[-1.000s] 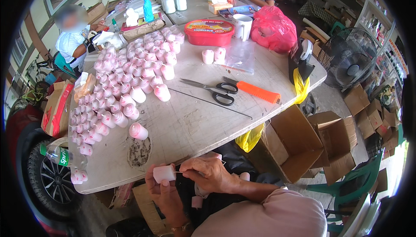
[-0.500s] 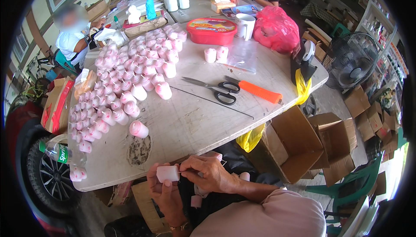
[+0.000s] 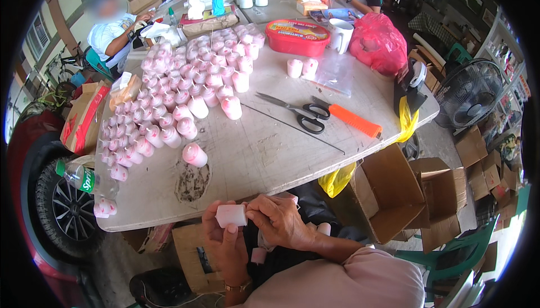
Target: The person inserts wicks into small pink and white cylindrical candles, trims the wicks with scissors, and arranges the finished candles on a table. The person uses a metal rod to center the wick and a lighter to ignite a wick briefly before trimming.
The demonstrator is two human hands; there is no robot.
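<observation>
My left hand [image 3: 229, 245] holds a short pale pink-and-white candle [image 3: 230, 215] on its side, thumb below and fingers behind it. My right hand [image 3: 282, 222] is closed at the candle's right end, pinching its thin wick; the fingertips now hide most of the wick. Similar candles lie in my lap, one candle [image 3: 259, 255] below my hands and another candle [image 3: 323, 228] by my right forearm. On the table ahead, a lone pink candle [image 3: 194, 155] stands near a dark stained patch. Many pink candles with wicks [image 3: 180, 97] stand close together at the left.
Black-handled scissors [image 3: 308, 115], an orange-handled knife [image 3: 354, 120] and a thin dark rod [image 3: 292, 128] lie mid-table. Behind are a red tub [image 3: 298, 41], a white mug [image 3: 340, 35] and a pink bag [image 3: 378, 43]. Open cardboard boxes [image 3: 391, 192] sit right. Two people are across the table.
My view has shifted, so the table appears farther right. My right fingers have come closer to the candle's end, covering the wick that showed between them before. The left hand keeps its hold.
</observation>
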